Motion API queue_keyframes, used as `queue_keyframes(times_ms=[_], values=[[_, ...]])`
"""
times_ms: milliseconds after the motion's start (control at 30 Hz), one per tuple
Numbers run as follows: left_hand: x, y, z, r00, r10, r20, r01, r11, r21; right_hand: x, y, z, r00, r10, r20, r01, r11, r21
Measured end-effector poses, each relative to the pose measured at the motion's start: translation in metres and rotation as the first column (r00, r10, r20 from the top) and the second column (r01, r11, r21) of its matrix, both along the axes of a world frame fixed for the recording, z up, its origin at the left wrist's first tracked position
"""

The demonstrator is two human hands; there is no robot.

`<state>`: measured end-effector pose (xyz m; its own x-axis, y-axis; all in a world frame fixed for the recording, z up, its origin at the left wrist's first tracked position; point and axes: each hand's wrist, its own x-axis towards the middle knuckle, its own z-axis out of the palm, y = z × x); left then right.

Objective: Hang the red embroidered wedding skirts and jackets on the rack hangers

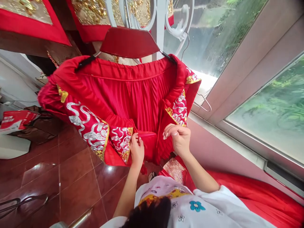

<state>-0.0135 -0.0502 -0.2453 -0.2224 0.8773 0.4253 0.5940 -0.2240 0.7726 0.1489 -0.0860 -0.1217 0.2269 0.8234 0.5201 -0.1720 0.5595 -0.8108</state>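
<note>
A red pleated garment (133,95) with silver and gold embroidered panels hangs from a dark red hanger (129,42) in front of me. My left hand (136,148) is closed on the lower red fabric beside an embroidered panel (122,139). My right hand (179,137) has its fingers curled and pinches the red cloth just below the right embroidered panel (179,109). Both hands are at the bottom opening of the garment.
A window (268,107) with a sill runs along the right. More red cloth (266,196) lies below it. Brown tiled floor (59,177) spreads to the left, with a red and white bag (14,122) and a wire hanger (21,202). Other embroidered red pieces (28,19) hang above.
</note>
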Motion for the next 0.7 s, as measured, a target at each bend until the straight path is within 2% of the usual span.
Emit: queue_keyframes(times_ms=[200, 267, 300, 333, 367, 400, 467, 500, 533, 567, 700], values=[[0.008, -0.016, 0.003, 0.995, -0.043, 0.094, 0.05, 0.996, -0.074, 0.003, -0.01, 0.003, 0.995, 0.09, 0.04, -0.094, 0.99, 0.109], [0.01, -0.021, 0.004, 0.992, -0.051, 0.111, 0.059, 0.996, -0.073, 0.004, -0.007, -0.001, 0.991, 0.06, 0.12, -0.064, 0.997, 0.032], [0.011, -0.023, 0.006, 0.991, -0.05, 0.126, 0.059, 0.996, -0.07, 0.005, -0.003, -0.005, 0.979, 0.005, 0.204, 0.007, 0.999, -0.054], [0.012, -0.026, 0.007, 0.988, -0.048, 0.144, 0.059, 0.996, -0.067, 0.007, 0.003, -0.01, 0.944, -0.065, 0.324, 0.12, 0.981, -0.153], [0.014, -0.028, 0.009, 0.986, -0.048, 0.162, 0.059, 0.996, -0.064, 0.008, 0.011, -0.016, 0.874, -0.127, 0.468, 0.266, 0.933, -0.243], [0.015, -0.03, 0.01, 0.983, -0.051, 0.177, 0.063, 0.996, -0.062, 0.01, 0.02, -0.023, 0.772, -0.166, 0.614, 0.423, 0.855, -0.3], [0.017, -0.035, 0.013, 0.98, -0.067, 0.189, 0.08, 0.995, -0.062, 0.013, 0.04, -0.038, 0.544, -0.146, 0.826, 0.661, 0.681, -0.315], [0.017, -0.037, 0.014, 0.979, -0.08, 0.189, 0.094, 0.994, -0.062, 0.014, 0.049, -0.044, 0.461, -0.107, 0.881, 0.722, 0.622, -0.303], [0.018, -0.039, 0.015, 0.978, -0.093, 0.188, 0.106, 0.992, -0.065, 0.014, 0.056, -0.05, 0.408, -0.071, 0.91, 0.753, 0.589, -0.292], [0.018, -0.041, 0.015, 0.977, -0.103, 0.186, 0.117, 0.991, -0.07, 0.013, 0.062, -0.054, 0.377, -0.047, 0.925, 0.764, 0.581, -0.282], [0.019, -0.044, 0.017, 0.974, -0.102, 0.204, 0.13, 0.983, -0.127, 0.009, 0.063, -0.059, 0.324, -0.009, 0.946, 0.735, 0.633, -0.245]])
